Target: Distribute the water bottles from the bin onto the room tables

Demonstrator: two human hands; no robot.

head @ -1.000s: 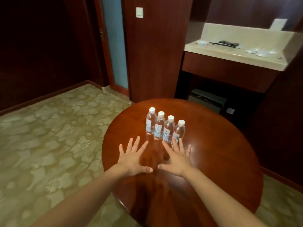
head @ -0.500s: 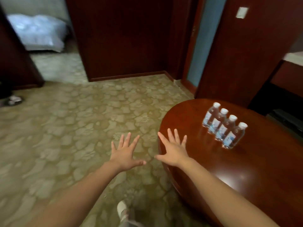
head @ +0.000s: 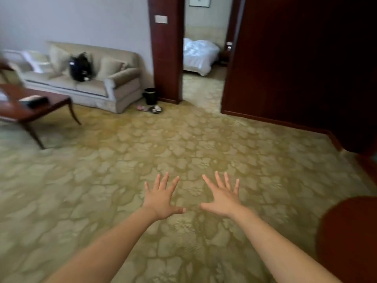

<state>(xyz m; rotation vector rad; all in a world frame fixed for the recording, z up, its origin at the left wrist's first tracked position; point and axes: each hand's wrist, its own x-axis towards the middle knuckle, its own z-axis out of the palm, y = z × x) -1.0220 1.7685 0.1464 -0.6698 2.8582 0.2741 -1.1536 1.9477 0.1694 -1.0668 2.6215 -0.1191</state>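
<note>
1. Both hands are free. The left hand (head: 161, 199) and the right hand (head: 222, 198) are stretched out over the patterned carpet (head: 183, 139), fingers spread and straight, holding nothing.
2. No water bottles appear in this view, so I cannot tell where the supply is. A small black bin (head: 150, 96) stands on the floor at the foot of the dark wood pillar, just right of the sofa (head: 91, 84). Whether it holds bottles cannot be made out.
3. The step in hand looks like a walk between tables with nothing carried, most likely to fetch more bottles.
4. Find the bottle bin before setting off. With both hands free, it makes sense to pick up as many bottles as can be held securely, gripping each round the body and not by the cap.
5. Two tables show. An edge of the round table (head: 350, 237) is near on the right, and the coffee table (head: 55, 97) is far on the left, in front of the sofa.
6. The coffee table already carries a dark box-like item and something pale. Bottles set there should go on its bare wood, upright and away from the edge.
7. The carpet between here and the sofa is open. Watch the coffee table's splayed legs and the small things on the floor beside the black bin.
8. A bed (head: 199, 54) shows through the far doorway. That room may have tables to serve too, though none can be seen from here.
</note>
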